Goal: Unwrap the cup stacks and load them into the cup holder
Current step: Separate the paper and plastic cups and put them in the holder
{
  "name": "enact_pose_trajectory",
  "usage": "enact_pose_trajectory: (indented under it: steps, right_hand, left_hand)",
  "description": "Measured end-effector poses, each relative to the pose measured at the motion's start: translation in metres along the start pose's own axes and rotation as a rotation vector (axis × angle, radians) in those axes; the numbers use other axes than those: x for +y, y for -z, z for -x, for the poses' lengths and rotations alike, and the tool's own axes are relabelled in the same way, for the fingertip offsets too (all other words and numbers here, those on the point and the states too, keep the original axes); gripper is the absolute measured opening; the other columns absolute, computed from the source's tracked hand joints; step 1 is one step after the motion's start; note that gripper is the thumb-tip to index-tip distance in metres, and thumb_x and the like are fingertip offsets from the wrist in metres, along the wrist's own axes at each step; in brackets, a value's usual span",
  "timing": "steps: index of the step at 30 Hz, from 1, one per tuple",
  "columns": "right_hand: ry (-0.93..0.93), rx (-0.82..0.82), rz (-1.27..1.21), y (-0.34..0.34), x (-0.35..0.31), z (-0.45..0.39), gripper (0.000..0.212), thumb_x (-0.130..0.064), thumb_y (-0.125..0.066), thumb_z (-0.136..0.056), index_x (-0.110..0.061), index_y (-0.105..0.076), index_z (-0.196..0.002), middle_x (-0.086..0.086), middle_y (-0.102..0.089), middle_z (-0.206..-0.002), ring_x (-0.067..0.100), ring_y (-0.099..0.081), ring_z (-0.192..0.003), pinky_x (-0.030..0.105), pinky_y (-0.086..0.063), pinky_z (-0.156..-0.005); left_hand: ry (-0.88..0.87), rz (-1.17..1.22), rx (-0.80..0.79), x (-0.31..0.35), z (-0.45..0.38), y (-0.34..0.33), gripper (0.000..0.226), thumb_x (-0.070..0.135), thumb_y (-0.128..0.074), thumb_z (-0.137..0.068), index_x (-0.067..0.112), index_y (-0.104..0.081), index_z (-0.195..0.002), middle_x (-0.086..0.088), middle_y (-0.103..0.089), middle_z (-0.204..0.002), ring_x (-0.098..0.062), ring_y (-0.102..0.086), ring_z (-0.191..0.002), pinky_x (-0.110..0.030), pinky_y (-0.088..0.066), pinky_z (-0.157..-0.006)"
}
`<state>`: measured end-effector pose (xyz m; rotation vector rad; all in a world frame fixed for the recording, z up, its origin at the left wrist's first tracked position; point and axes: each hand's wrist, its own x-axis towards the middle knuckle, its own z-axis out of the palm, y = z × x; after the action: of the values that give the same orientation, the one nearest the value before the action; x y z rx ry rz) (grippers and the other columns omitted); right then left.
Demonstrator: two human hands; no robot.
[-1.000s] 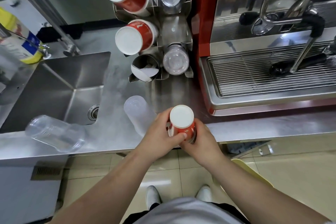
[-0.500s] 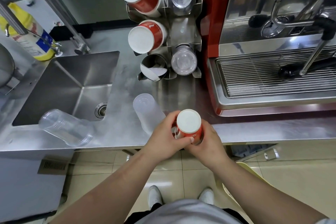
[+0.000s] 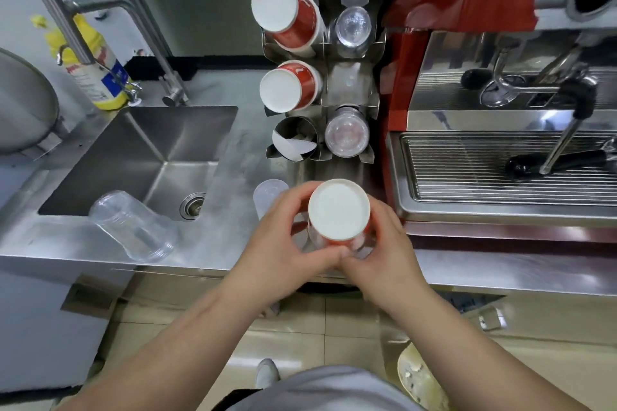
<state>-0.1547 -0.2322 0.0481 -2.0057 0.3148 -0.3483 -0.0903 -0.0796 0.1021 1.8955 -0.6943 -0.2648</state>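
A stack of red paper cups (image 3: 339, 210) stands bottom up at the counter's front edge, its white base facing me, clear wrap around its lower part. My left hand (image 3: 283, 243) grips it from the left and my right hand (image 3: 384, 247) from the right, fingertips meeting below it. Behind it stands the steel cup holder (image 3: 347, 90). The holder's left tubes carry two red cup stacks (image 3: 283, 15) and one nearly empty tube (image 3: 293, 140); its right tubes carry clear cups (image 3: 347, 135). A frosted plastic cup stack (image 3: 267, 192) lies partly hidden behind my left hand.
A clear cup stack (image 3: 130, 227) lies on its side at the sink's (image 3: 140, 157) front rim. A faucet (image 3: 110, 10) and a yellow bottle (image 3: 96, 67) stand at the back left. The red espresso machine (image 3: 500, 160) fills the right side.
The red cup stack has come up closer to me and looks larger. Both hands stay wrapped around it, shifted slightly lower on the stack. My view has moved nearer the holder.
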Motion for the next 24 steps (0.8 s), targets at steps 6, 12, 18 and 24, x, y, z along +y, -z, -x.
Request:
enact_pose_trajectory:
  steps: [6,12,18,24]
  right_hand:
    - [0.193,0.015,0.024,0.010,-0.030,-0.030,0.092,-0.040,-0.087,-0.054,-0.033,-0.045,-0.134,-0.011,-0.046,-0.136,0.011,-0.043,-0.129,0.044,-0.042,-0.104]
    - [0.402,0.058,0.099,0.025,-0.068,-0.058,0.082,-0.031,-0.086,-0.057,-0.033,-0.046,-0.129,-0.015,-0.046,-0.135,0.001,-0.039,-0.128,0.029,-0.036,-0.108]
    - [0.502,0.106,0.045,0.015,-0.099,-0.082,0.080,-0.041,-0.084,-0.060,-0.031,-0.045,-0.130,-0.008,-0.048,-0.136,0.008,-0.044,-0.128,0.022,-0.035,-0.107]
    - [0.496,0.133,0.017,-0.011,-0.126,-0.103,0.073,-0.021,-0.085,-0.062,-0.045,-0.050,-0.121,-0.024,-0.056,-0.126,0.003,-0.052,-0.121,0.030,-0.043,-0.102]
  left_hand:
    - [-0.162,-0.051,0.090,0.025,-0.003,0.021,0.069,0.039,-0.078,-0.063,0.056,-0.046,-0.122,0.023,-0.054,-0.128,-0.009,-0.050,-0.128,-0.031,-0.048,-0.102]
    - [-0.377,-0.182,0.190,0.050,-0.014,0.047,0.080,0.020,-0.085,-0.068,0.058,-0.042,-0.124,0.033,-0.051,-0.127,-0.010,-0.051,-0.125,-0.023,-0.046,-0.099]
    - [-0.523,-0.222,0.234,0.061,-0.029,0.077,0.071,0.021,-0.084,-0.070,0.038,-0.048,-0.129,0.032,-0.048,-0.129,-0.010,-0.051,-0.125,-0.027,-0.046,-0.101]
    - [-0.582,-0.231,0.199,0.040,-0.055,0.112,0.074,0.019,-0.085,-0.068,0.037,-0.047,-0.129,0.033,-0.046,-0.129,-0.006,-0.047,-0.126,-0.024,-0.042,-0.103]
